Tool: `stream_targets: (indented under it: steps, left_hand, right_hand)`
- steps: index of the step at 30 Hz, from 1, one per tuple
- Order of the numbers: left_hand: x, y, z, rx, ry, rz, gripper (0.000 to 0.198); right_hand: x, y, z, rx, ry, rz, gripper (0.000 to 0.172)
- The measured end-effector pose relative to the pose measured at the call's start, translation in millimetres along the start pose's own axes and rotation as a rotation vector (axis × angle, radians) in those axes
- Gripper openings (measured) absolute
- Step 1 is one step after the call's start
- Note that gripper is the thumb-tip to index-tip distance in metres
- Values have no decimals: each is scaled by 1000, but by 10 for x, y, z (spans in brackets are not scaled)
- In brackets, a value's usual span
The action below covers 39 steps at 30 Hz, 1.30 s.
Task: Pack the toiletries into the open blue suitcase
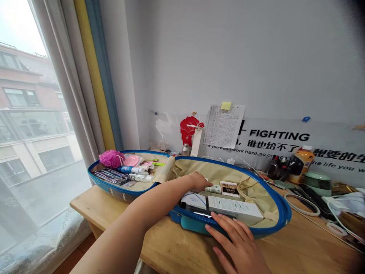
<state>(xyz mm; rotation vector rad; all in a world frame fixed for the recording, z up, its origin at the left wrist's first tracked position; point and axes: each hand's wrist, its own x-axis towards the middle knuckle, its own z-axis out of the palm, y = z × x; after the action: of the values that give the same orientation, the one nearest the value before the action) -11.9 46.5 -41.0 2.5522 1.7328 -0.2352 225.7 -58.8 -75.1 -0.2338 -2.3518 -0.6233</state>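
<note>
One left hand (197, 182): inside, grip unclear
Right hand (238, 241): near, fingers spread
Blue-rimmed oval beige-lined case (266, 196): unfolded, likely easing reach

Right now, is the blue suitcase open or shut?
Open: the blue suitcase lies spread on the wooden table, the insides of both halves showing, with the left hand inside one of them.

Open from above inside the right end of the case (286, 210), past the swabs (230, 188) and long box (236, 207), and along the bare near strip of the surface (168, 247). Crossed at the middle by the left arm (148, 207), obstructed at the near rim by the right hand (239, 243). Crowded at far right by bottle (301, 163) and jar (318, 185).
</note>
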Motion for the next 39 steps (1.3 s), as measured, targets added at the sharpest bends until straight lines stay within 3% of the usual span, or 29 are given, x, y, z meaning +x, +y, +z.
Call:
stream_targets:
  steps: [7,14,17,21,25,29,34,39]
  left_hand:
    - [-34,-23,-110,77,-134,-6,35]
    - [-230,-1,-256,-1,-62,-48,39]
    - [-473,-238,-454,-43,102,-139,37]
    - [-1059,-865,-638,-36,296,-428,39]
    - [-1829,-1469,-467,-10,269,-738,35]
    - [-2402,-1725,-118,0,141,-856,29]
    - [-2542,-1643,123,3,77,-730,27]
    - [-2485,-1480,163,28,42,-591,53]
  right_hand:
    - [21,-7,4,-24,5,-15,41]
    - [14,15,24,-35,24,-33,38]
    - [-11,28,57,-42,23,-33,38]
    - [-16,27,68,-25,25,-32,38]
    - [12,14,39,-12,31,-33,37]
    - [35,0,9,-30,33,-39,34]
    - [53,-1,19,-38,45,-30,34]
    - [54,-2,22,-34,41,-24,34]
